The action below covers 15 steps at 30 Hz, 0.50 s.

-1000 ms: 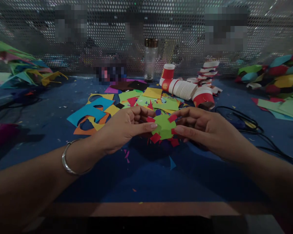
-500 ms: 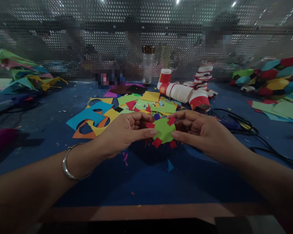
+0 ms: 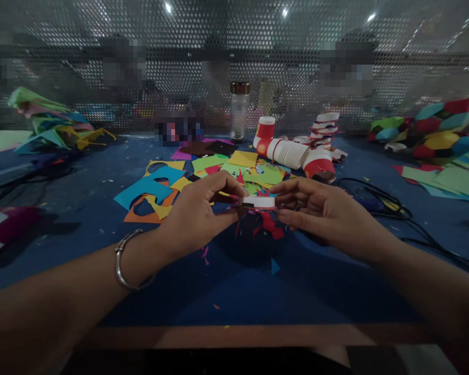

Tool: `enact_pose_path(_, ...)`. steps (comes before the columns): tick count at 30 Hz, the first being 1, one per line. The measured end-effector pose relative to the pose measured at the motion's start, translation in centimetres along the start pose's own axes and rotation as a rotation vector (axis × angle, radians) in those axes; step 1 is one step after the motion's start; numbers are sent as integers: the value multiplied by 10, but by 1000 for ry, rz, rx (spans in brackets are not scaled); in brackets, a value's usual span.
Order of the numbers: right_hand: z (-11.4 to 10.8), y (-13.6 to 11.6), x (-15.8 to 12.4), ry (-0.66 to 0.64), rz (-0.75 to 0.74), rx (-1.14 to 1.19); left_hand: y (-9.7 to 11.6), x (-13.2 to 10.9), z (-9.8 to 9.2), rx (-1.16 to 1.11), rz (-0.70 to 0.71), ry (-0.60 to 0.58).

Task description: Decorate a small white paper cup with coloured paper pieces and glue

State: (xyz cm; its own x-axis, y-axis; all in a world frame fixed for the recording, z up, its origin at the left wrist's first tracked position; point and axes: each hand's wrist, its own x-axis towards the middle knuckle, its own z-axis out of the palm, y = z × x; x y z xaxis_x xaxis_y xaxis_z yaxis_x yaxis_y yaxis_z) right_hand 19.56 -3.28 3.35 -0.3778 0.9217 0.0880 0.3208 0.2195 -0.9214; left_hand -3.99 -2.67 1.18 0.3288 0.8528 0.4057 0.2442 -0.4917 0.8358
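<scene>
Between both hands, above the blue table, is a small paper disc (image 3: 259, 202) tilted nearly edge-on. It shows a white band with a dark patch at its left and a thin red lower edge. The thumb and fingers of my left hand (image 3: 205, 211) pinch its left end. My right hand (image 3: 316, 211) has its thumb and fingertips closed on the right end. The disc's flat face is hidden from this angle. Below it lie small red paper scraps (image 3: 271, 225).
Cut coloured sheets (image 3: 143, 190) and a paper pile (image 3: 244, 159) lie beyond my hands. Behind them are paper cups (image 3: 291, 153) and a glass bottle (image 3: 239, 114). Black cables (image 3: 406, 208) run at right. A magenta object (image 3: 13, 232) sits at left, near a perforated metal screen (image 3: 172, 67).
The disc has been turned from its green face with red squares toward me to nearly edge-on, so its white band shows. Both hands still hold it. The view has shifted slightly.
</scene>
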Motion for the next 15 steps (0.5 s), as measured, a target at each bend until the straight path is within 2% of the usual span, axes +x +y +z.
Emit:
enact_pose_path(4,0,-3,0,20,0,-8,1,-3,-3,309,251,-2)
enact_pose_path(8,1,-5,1,-6,33,32,-1,-2,-4,459,478,9)
enact_pose_path(12,3,-1,0,-2,61,174,0,0,-4,603,608,-19)
enact_pose_path(15,3,3,0,-7,79,256,2,0,-4,650,640,-40)
